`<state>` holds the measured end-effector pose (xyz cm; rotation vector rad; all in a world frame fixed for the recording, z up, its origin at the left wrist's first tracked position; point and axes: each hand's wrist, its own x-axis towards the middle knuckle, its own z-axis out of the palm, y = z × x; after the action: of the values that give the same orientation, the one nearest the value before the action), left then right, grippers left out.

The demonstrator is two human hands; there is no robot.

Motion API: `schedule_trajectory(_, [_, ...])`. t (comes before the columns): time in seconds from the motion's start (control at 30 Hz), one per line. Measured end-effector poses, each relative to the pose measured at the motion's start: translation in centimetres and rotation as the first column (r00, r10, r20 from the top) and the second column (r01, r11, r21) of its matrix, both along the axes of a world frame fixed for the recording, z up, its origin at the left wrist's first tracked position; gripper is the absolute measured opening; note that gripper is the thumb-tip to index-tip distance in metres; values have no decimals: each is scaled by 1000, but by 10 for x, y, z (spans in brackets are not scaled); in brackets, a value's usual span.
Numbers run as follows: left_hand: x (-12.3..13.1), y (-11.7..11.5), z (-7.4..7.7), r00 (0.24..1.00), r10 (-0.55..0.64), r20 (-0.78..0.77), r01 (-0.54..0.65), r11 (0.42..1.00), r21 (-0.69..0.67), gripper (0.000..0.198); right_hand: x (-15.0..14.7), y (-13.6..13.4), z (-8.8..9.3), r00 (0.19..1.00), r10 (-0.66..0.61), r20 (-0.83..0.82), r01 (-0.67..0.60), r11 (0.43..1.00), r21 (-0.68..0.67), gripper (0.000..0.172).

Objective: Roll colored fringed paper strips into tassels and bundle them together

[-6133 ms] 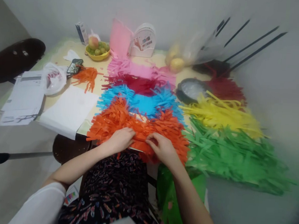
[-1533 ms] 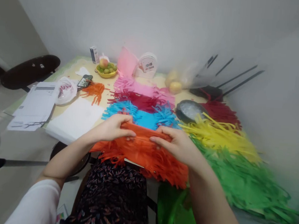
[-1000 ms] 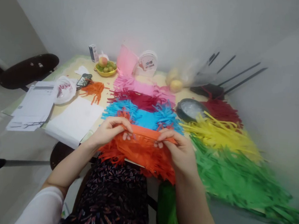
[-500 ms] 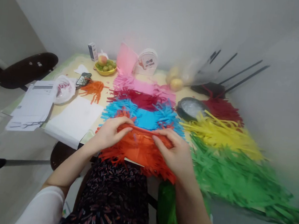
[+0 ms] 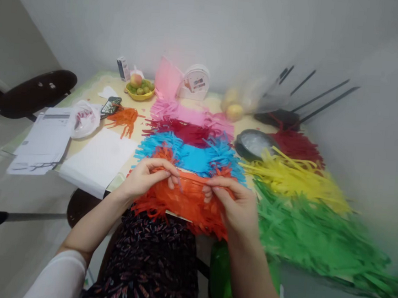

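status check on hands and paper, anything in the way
Left hand and right hand at orange fringed paper sheet's upper edge, grip unclear. Fringe splayed on near side. Blue fringed paper sheet just beyond, nothing visibly blocking.

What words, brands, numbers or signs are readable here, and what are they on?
None can be read for certain.
White round-topped holder: dark and coloured printing, too blurred.
Small upright white-and-dark box: printing, too small.
White printed paper sheets: faint print, too small.

Dim even light, soft blur, stretched edges
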<state>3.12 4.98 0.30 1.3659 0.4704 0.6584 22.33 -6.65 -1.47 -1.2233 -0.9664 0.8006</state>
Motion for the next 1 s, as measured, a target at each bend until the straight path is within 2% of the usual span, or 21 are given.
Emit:
schedule_trajectory(0.1, [-2,0,0,1000,-12,22,11,999,44,17,0,0,-1,1000,22,-8,-22,1000,15,11])
schedule_trajectory(0.2, [-4,-1,4,998,8,-56,4,977,214,19,-1,-2,3,996,17,92,-16,1000,-9,11])
schedule_trajectory(0.27, [-4,-3,7,986,85,-142,-28,931,365,17,-2,-4,6,973,-20,228,31,998,-47,10])
schedule_trajectory(0.37, [-3,-5,6,951,216,-222,-48,810,584,18,-2,-5,8,882,-66,467,105,993,-58,19])
schedule_trajectory(0.43, [-2,-6,4,933,263,-247,-43,761,647,14,-1,-4,8,834,-85,546,128,991,-42,15])
schedule_trajectory(0.47, [-2,-7,3,928,271,-255,-46,764,644,11,-1,-4,8,833,-84,546,129,991,-45,13])
schedule_trajectory(0.53, [-2,-7,2,942,221,-253,-46,832,553,9,-1,-3,7,887,-46,460,91,993,-76,11])
schedule_trajectory(0.6, [-2,-7,2,974,110,-199,-30,929,369,13,-2,-3,6,961,21,276,9,994,-109,13])
schedule_trajectory(0.67, [-2,-8,3,993,13,-120,9,984,180,15,-3,-2,6,993,72,98,-61,992,-109,16])
schedule_trajectory(0.73, [-3,-9,4,996,-22,-83,27,997,71,17,-5,-2,6,996,86,24,-84,992,-90,17])
schedule_trajectory(0.8, [-3,-10,4,997,-25,-75,26,1000,14,20,-5,-2,7,996,86,17,-85,994,-70,17])
schedule_trajectory(1.0, [-1,-7,-2,998,-5,-57,3,1000,-30,17,-3,2,4,994,112,2,-112,994,-18,9])
